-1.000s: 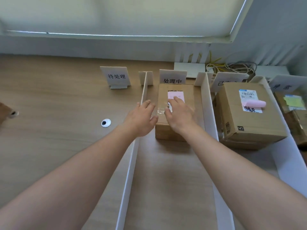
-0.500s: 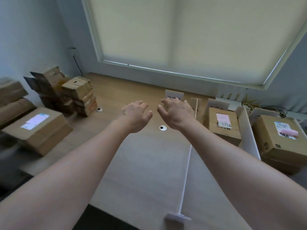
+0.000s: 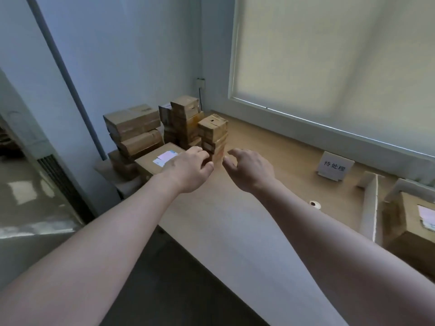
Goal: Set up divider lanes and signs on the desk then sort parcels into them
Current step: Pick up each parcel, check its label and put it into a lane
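Both my arms reach out toward a pile of cardboard parcels (image 3: 188, 124) at the desk's far left corner. My left hand (image 3: 188, 169) hovers with loosely curled fingers over a flat parcel with a white label (image 3: 156, 161). My right hand (image 3: 248, 169) hangs beside it, fingers relaxed, holding nothing, close to a small stack of boxes (image 3: 213, 131). At the right stand a white sign with black characters (image 3: 334, 166), a white divider (image 3: 369, 208) and a sorted parcel with a pink label (image 3: 414, 229).
The wooden desk (image 3: 270, 147) runs under a window with a lowered blind (image 3: 329, 62). A small round cable hole (image 3: 315, 204) lies near the divider. The desk's front edge drops to dark floor at the lower middle. A wall and pipe stand left.
My hands left the parcel in the middle lane and swung left. The view turned from the lanes to the parcel pile in the corner.
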The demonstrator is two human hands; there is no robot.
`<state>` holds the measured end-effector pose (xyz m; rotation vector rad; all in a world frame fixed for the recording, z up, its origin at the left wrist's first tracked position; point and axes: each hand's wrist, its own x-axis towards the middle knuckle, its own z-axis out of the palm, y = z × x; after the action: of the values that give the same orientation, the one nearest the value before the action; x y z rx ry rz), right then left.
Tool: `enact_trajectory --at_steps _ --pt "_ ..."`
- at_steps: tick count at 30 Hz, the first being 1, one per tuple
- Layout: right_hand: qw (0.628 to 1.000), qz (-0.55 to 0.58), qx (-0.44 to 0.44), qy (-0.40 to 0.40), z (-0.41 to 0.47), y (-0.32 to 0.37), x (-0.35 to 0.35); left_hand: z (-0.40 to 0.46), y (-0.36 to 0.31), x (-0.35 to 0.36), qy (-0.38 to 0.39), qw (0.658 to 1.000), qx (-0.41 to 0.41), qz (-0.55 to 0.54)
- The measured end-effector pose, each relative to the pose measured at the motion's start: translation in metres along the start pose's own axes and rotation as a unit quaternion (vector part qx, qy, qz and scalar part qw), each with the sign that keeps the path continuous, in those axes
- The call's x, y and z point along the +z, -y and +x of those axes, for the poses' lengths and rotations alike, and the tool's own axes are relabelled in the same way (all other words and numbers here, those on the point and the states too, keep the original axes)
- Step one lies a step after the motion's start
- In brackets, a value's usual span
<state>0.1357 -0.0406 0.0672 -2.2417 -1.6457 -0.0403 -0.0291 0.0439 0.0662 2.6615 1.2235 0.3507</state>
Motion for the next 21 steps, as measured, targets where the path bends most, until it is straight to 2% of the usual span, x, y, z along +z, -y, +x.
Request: enact_trajectory --at_steps 6,14,21 --pt "0.998 0.051 -0.009 0.029 0.080 0.061 0.094 0.037 0.110 0.017 -0.002 0.999 -0.035 0.010" --pt "0.991 0.081 0.033 0.097 0.191 0.098 0.225 0.120 0.250 0.052 0.098 0.993 -0.061 0.013" --pt "0.980 0.101 0.081 0.150 0.245 0.125 0.289 0.191 0.336 0.085 0.153 0.988 -0.027 -0.015"
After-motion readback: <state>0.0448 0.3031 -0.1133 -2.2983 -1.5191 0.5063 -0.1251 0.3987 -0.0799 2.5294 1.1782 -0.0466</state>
